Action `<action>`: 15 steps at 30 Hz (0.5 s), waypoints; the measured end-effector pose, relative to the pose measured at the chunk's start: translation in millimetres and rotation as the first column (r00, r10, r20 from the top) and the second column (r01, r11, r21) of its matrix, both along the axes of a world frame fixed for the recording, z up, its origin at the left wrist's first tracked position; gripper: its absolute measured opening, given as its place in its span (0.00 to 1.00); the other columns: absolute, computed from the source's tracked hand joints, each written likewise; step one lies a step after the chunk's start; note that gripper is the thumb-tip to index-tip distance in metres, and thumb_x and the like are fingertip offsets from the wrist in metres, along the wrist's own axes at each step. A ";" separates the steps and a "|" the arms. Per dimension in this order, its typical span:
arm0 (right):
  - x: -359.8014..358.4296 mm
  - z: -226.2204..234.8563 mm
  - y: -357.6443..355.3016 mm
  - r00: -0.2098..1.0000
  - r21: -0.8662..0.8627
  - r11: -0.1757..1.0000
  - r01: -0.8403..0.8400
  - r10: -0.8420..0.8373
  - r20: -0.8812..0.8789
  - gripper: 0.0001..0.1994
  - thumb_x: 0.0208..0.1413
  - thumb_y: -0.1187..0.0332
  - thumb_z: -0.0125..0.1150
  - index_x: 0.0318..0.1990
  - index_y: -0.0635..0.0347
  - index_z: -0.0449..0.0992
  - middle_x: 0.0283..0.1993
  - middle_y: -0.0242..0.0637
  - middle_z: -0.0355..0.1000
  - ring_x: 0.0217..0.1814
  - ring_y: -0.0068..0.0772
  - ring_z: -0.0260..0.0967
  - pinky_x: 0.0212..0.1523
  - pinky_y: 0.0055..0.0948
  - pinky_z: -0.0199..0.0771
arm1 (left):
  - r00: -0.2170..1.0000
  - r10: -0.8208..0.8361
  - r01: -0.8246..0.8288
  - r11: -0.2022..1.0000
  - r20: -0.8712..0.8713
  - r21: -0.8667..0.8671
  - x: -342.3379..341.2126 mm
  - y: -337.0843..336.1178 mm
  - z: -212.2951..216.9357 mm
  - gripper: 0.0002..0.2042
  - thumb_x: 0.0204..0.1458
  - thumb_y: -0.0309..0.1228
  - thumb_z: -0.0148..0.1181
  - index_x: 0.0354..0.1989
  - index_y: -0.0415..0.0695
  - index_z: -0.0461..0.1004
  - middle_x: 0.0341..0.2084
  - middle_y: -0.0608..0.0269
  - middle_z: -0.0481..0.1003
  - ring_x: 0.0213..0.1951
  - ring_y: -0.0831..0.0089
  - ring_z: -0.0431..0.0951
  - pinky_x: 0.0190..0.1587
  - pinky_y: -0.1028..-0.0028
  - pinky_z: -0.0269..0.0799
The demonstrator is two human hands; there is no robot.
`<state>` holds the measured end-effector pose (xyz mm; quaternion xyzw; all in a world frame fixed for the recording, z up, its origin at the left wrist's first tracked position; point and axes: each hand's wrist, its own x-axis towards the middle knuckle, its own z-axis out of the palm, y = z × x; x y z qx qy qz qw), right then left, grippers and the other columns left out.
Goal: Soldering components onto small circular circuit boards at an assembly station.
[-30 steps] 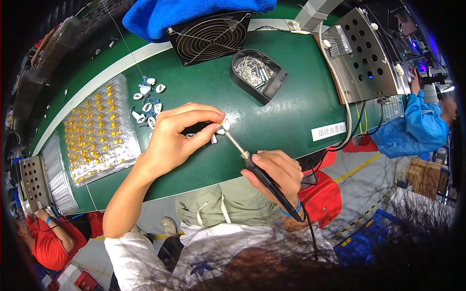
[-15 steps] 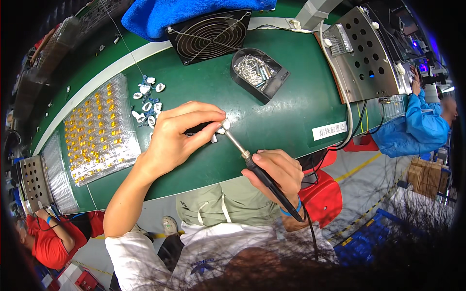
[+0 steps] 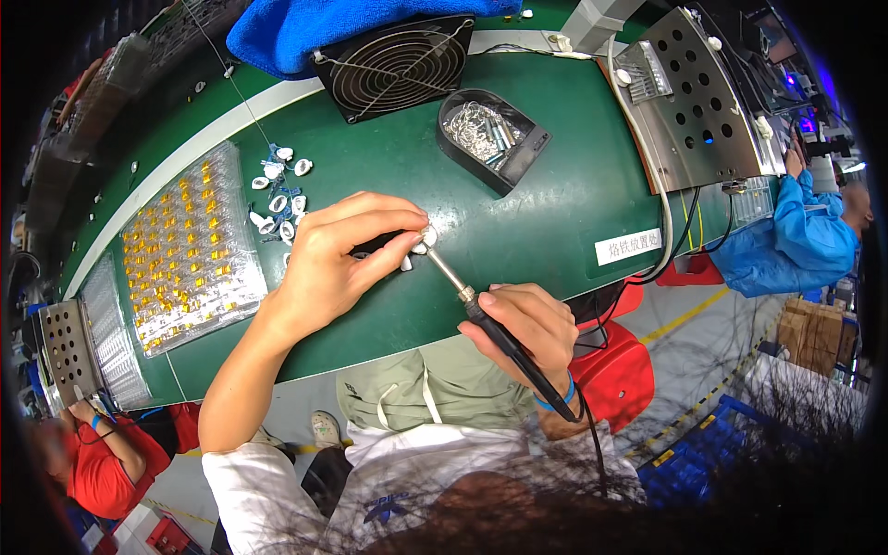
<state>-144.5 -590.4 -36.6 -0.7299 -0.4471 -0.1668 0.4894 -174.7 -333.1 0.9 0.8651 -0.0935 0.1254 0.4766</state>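
Green matting covered the desk (image 3: pixel 555 213), and near its middle the left hand (image 3: pixel 338 264) lay with its grip closed: thumb and forefinger pinched a small white plastic part (image 3: pixel 424 242) against the mat. The right hand (image 3: pixel 523 328), just below and to the right of that part, had its grip wrapped tightly around a black-handled soldering iron (image 3: pixel 481 314). The metal tip of the iron touched the white part, or was extremely near it; the exact contact was too small to tell. A black cable ran from the handle down past the wrist, which wore a blue band (image 3: pixel 555 400).

Left of the white part, well apart, lay a clear plastic tray of small yellow components (image 3: pixel 190 254). Between this tray and the left hand was a loose group of small white parts (image 3: pixel 277 199). Above the white part stood a black curved bin holding shiny metal pieces (image 3: pixel 490 134), and further up a black square fan with a wire grille (image 3: pixel 393 65). To the right of the bin stood a perforated metal box (image 3: pixel 698 102).
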 end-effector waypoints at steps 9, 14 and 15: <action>1.4 5.8 -9.3 0.997 0.014 0.998 0.068 -0.068 -0.021 0.24 0.44 0.73 0.85 0.49 0.68 0.80 0.35 0.48 0.81 0.34 0.47 0.82 0.33 0.35 0.83 | 1.000 -0.006 0.006 1.000 0.030 0.008 0.3 2.6 -3.8 0.09 0.55 0.19 0.71 0.44 0.36 0.85 0.43 0.53 0.85 0.41 0.62 0.86 0.43 0.68 0.83; 32.4 21.1 -1.4 0.963 -0.156 0.953 0.260 -0.245 0.108 0.29 0.44 0.78 0.81 0.58 0.66 0.79 0.38 0.44 0.79 0.38 0.47 0.75 0.37 0.40 0.76 | 0.997 -0.045 0.043 0.999 0.058 0.031 -3.0 3.6 0.1 0.10 0.54 0.18 0.71 0.44 0.37 0.85 0.42 0.55 0.84 0.45 0.62 0.85 0.47 0.67 0.81; 41.1 21.5 1.8 0.958 -0.235 0.930 0.283 -0.260 0.124 0.30 0.45 0.79 0.80 0.59 0.66 0.79 0.38 0.44 0.78 0.38 0.48 0.73 0.39 0.41 0.74 | 0.995 -0.063 0.061 0.998 0.074 0.028 -3.3 3.3 2.2 0.10 0.54 0.18 0.71 0.45 0.37 0.85 0.43 0.56 0.83 0.45 0.62 0.85 0.47 0.67 0.81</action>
